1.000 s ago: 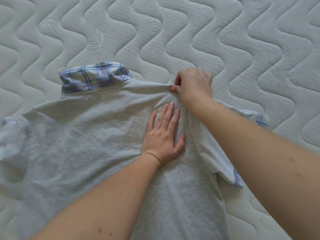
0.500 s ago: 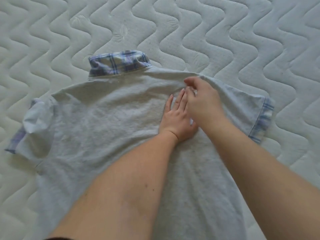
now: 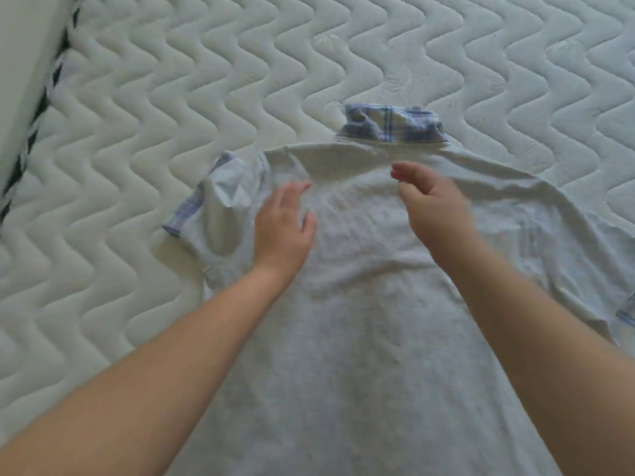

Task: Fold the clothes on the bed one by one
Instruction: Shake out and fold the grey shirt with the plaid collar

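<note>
A grey short-sleeved shirt (image 3: 360,304) lies spread flat on the quilted mattress, back side up, its blue plaid collar (image 3: 391,127) pointing away from me. The left sleeve (image 3: 220,207) is crumpled and partly turned over, showing plaid trim. My left hand (image 3: 285,231) is over the shirt's left shoulder with loosely spread fingers, holding nothing. Just below the collar, my right hand (image 3: 433,207) hovers over the shirt with relaxed fingers, blurred by motion and empty. The right sleeve runs toward the frame's right edge.
The white quilted mattress (image 3: 171,97) fills the view around the shirt. At the far left runs the mattress edge with a dark gap (image 3: 37,108) and a pale surface beyond it.
My left hand slid left from the shirt's centre to the left shoulder. My right hand lifted off the right shoulder and moved toward the middle. The view shifted left.
</note>
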The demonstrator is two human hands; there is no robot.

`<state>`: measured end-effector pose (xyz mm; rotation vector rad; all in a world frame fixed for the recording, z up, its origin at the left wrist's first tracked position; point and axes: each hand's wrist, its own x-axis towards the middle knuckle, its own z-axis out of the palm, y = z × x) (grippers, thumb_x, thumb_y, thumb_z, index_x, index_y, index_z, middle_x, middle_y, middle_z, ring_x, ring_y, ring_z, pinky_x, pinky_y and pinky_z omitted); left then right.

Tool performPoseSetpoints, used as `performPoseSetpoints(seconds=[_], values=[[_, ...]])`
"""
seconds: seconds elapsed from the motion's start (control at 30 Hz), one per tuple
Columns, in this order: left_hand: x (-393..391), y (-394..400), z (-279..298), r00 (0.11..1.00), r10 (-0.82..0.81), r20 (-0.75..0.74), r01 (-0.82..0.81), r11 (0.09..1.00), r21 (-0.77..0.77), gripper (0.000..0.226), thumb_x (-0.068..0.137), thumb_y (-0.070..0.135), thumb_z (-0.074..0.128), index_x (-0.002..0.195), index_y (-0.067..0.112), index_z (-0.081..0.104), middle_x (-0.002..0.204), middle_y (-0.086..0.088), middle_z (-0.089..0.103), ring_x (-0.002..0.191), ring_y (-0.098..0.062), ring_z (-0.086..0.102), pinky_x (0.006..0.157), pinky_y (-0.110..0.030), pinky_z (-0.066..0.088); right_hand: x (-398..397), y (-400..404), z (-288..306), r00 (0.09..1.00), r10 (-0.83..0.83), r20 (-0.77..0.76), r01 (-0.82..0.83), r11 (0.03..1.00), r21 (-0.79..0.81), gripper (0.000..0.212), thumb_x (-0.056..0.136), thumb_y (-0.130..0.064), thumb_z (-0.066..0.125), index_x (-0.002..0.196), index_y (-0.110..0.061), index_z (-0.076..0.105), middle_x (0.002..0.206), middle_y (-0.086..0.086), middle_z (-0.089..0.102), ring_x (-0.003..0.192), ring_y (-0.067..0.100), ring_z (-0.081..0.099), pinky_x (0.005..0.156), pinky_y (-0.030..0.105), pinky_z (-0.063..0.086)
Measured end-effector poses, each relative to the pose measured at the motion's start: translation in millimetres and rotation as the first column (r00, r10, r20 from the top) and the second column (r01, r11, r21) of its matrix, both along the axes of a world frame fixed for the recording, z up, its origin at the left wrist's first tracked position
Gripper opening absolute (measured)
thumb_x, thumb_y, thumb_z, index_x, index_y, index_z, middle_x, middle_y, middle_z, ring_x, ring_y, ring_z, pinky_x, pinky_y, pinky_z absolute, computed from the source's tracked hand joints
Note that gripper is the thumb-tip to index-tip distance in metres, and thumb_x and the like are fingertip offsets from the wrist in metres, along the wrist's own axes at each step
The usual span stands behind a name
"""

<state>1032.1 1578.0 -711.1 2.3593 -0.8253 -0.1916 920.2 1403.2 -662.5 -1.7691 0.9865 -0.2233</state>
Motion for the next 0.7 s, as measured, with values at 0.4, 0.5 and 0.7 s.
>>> performPoseSetpoints(seconds=[0.4,0.5,0.7], values=[[147.5,92.5,-25.3,0.995,-0.090,-0.034,0.093,0.990,0.107,0.050,0.096,-0.001,0.048,0.144,0.008,0.046,0.147,-0.014,0.046,0.136,-0.030,0.042,0.116,-0.035,0.027,140.9,100.9,-90.3,0.876,0.277,-0.395,-0.455,0.749,-0.482,0.072,0.098,-0.037,0.041,0.157,-0.017,0.005,0.165,0.000,0.000,0.151,0.014,-0.003,0.121,0.029,-0.005],[167.2,69.0,-29.1,0.980,-0.187,-0.062,0.197,0.954,0.227,0.057,0.097,0.018,0.054,0.151,0.021,0.035,0.157,-0.007,0.032,0.145,-0.025,0.029,0.117,-0.038,0.023,145.6,100.5,-120.3,0.836,0.232,-0.497,-0.510,0.663,-0.548,0.075,0.096,-0.053,0.029,0.157,-0.018,0.003,0.165,0.001,-0.003,0.150,0.013,-0.008,0.122,0.035,-0.006],[190.3,30.3,-28.1,0.930,-0.344,-0.130,0.365,0.822,0.436,0.056,0.080,0.039,0.075,0.130,0.025,0.054,0.144,0.001,0.040,0.131,-0.025,0.038,0.105,-0.039,0.031,146.3,96.8,-133.8,0.830,0.212,-0.515,-0.526,0.602,-0.601,0.070,0.093,-0.056,0.028,0.156,-0.028,0.012,0.164,0.004,0.006,0.151,0.019,0.000,0.121,0.041,0.000]])
